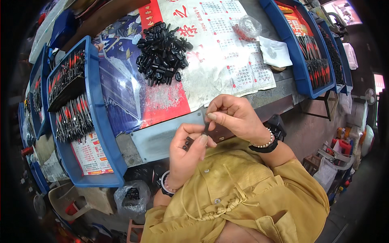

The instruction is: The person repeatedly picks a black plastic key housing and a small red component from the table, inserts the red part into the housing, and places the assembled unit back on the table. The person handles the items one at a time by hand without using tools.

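My left hand [187,145] and my right hand [234,116] meet just in front of the table's near edge. A slim black piece [206,128] stands between them, pinched between my left thumb and fingers. My right thumb and forefinger are closed at its upper end; whether they grip it or something tiny is too small to tell. More small black parts [186,143] rest in the curled fingers of my left hand. On the table beyond lies a heap of small glossy black plastic parts [160,54].
At left, a blue tray [108,141] holds rows of slim black tools with red marks; a similar blue tray [300,67] stands at right. Calendar paper [214,56] covers the tabletop, bearing a clear plastic bag [249,27] and a white paper piece [275,52]. A plastic bag [131,198] hangs below.
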Action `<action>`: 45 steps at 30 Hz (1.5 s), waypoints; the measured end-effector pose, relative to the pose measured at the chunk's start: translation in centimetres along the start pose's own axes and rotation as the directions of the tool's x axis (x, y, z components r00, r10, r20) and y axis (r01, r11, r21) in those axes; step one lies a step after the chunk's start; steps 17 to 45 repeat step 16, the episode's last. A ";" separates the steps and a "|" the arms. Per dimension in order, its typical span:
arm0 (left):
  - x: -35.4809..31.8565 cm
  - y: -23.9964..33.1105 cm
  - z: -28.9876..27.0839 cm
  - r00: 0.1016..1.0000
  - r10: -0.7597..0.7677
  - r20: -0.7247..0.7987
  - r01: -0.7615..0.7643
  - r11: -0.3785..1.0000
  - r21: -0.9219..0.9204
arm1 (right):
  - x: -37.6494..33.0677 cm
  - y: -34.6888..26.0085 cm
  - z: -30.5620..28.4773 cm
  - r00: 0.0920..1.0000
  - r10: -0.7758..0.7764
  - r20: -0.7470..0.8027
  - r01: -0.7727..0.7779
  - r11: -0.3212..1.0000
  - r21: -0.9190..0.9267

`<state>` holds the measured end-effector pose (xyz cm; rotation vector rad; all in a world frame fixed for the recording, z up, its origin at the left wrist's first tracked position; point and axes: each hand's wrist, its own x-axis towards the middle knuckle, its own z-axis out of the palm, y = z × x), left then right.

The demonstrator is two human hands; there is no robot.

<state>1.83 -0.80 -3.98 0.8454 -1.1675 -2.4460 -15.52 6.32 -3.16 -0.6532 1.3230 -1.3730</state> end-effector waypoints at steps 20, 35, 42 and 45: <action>-1.5 0.2 -0.2 0.995 0.091 0.031 -0.091 0.995 0.028 | -0.9 1.0 1.3 0.998 0.060 0.025 -0.064 0.981 0.182; -1.5 0.2 -0.2 0.995 0.091 0.031 -0.091 0.995 0.028 | -0.9 1.0 1.3 0.998 0.060 0.025 -0.064 0.981 0.182; -1.5 0.2 -0.2 0.995 0.091 0.031 -0.091 0.995 0.028 | -0.9 1.0 1.3 0.998 0.060 0.025 -0.064 0.981 0.182; -1.5 0.2 -0.2 0.995 0.091 0.031 -0.091 0.995 0.028 | -0.9 1.0 1.3 0.998 0.060 0.025 -0.064 0.981 0.182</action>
